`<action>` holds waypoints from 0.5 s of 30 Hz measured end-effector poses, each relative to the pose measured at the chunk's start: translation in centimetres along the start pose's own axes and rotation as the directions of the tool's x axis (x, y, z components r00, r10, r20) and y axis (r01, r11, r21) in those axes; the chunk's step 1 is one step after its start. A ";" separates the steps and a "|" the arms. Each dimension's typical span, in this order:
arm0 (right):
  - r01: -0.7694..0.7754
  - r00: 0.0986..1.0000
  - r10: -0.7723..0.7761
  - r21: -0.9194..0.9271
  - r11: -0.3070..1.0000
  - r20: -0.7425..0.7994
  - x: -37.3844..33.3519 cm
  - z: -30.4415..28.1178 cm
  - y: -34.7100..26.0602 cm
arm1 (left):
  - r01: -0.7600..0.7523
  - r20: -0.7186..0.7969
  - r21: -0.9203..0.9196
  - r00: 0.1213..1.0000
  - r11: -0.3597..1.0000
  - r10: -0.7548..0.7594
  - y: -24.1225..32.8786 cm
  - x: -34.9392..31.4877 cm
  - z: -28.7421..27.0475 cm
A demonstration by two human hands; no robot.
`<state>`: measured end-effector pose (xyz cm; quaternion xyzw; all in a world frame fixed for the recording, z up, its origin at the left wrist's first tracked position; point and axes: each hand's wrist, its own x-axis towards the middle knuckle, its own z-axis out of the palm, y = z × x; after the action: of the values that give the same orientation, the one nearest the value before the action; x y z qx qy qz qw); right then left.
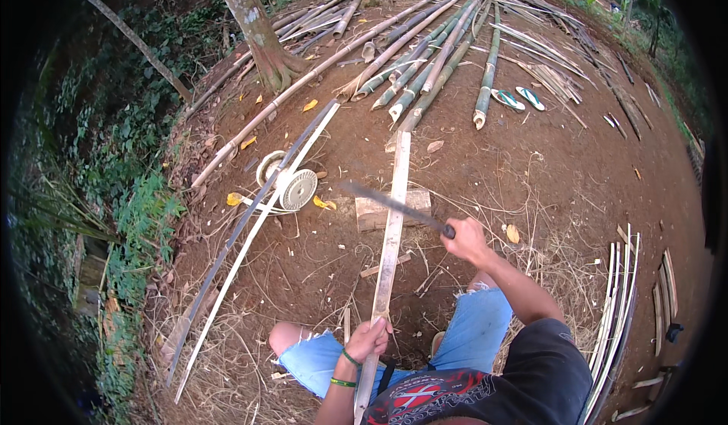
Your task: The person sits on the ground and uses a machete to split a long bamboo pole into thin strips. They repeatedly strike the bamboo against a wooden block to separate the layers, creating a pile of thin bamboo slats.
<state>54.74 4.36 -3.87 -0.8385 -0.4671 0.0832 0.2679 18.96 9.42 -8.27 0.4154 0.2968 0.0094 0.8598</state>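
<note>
My left hand (369,339) is wrapped round the lower part of a long split bamboo slat (390,254), with its pale inner side up. The slat runs away from between my knees and crosses a wooden block (371,214) on the ground. In my right hand (465,241) is a machete (398,207), gripped by its dark handle. Its blade points left and lies across the slat in this view, above the block. Whether the blade touches the slat I cannot tell.
Left of the slat, two long strips (227,288) rest against a cream plastic spool-like object (298,190). Bamboo poles (421,72) fan out at the far side, near flip-flops (507,100). Thin pale strips (616,304) lie at right. A tree trunk (262,31) stands far left.
</note>
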 end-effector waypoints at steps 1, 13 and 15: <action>0.088 0.992 -0.086 -0.014 0.996 0.093 -1.1 0.8 -0.6 | 0.013 -0.021 -0.014 1.000 1.000 -0.013 -0.1 0.1 -0.2; 0.144 0.990 -0.140 -0.265 0.953 0.033 5.0 -2.6 3.0 | 0.010 -0.080 -0.006 0.997 1.000 -0.010 0.3 0.4 1.2; 0.132 0.990 -0.118 -0.206 0.970 0.079 3.1 -1.5 1.0 | -0.007 -0.099 -0.029 0.995 1.000 0.004 -0.3 -0.1 0.3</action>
<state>57.76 6.01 -2.76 -0.8279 -0.5336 0.0441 0.1667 19.01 9.04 -8.29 0.4025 0.3377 0.0369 0.8500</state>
